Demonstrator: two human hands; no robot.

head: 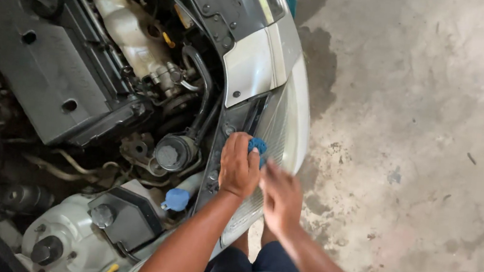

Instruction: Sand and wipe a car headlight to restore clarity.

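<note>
We see a blue cloth point(258, 145) bunched on the front edge of the car, beside the headlight point(282, 128), with the left hand point(239, 167) closed around it and pressing down. Just right, the right hand point(281, 195) is blurred; we cannot tell its grip. Left lie the open engine bay, its black engine cover point(41, 55) and a blue cap point(176, 199). Stained concrete floor point(421, 143) spreads right.

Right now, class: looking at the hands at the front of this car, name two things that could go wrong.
1. The left hand presses a blue cloth on the headlight; trapped grit could scratch the lens.
2. The right hand is blurred, apparently moving fast, and might knock the left hand or the open engine bay's edge.
</note>
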